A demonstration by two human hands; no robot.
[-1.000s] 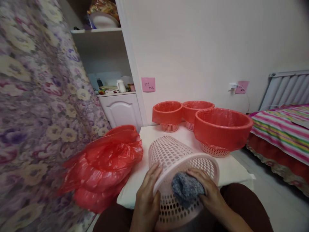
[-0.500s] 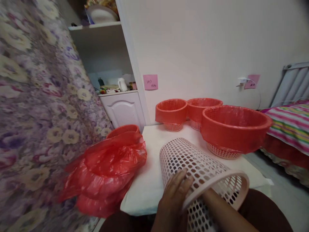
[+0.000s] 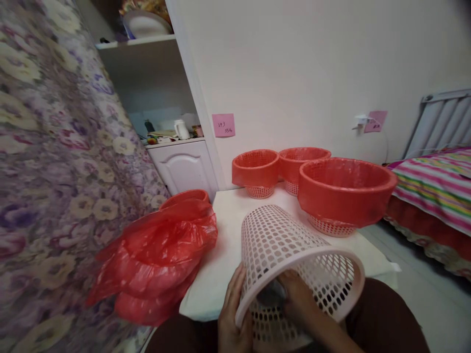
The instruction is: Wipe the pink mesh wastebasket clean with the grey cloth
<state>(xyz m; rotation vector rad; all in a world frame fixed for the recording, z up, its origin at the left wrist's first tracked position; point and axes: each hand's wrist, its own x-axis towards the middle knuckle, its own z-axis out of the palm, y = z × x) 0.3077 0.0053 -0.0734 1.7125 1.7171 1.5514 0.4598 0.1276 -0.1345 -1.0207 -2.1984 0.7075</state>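
Observation:
A pale pink perforated plastic basket point(image 3: 279, 240) lies tipped on my lap at the near edge of a white table point(image 3: 228, 230), its mouth turned toward me. My left hand point(image 3: 230, 318) grips the basket's outer wall on the left, just under the rim. My right hand point(image 3: 298, 299) reaches inside the basket and presses a grey cloth point(image 3: 270, 297) against the inner wall. The rim hides much of the cloth.
Three pink baskets lined with red bags stand at the table's back: a small one point(image 3: 255, 169), a second point(image 3: 301, 162), a large one point(image 3: 344, 196). Loose red plastic bags point(image 3: 162, 255) are heaped at left against floral fabric point(image 3: 55, 171). A striped bed point(image 3: 437, 186) is at right.
The basket has turned in my hands, and my right hand with the cloth has gone deeper inside it. My left hand slid from the top of the wall to the left side near the rim.

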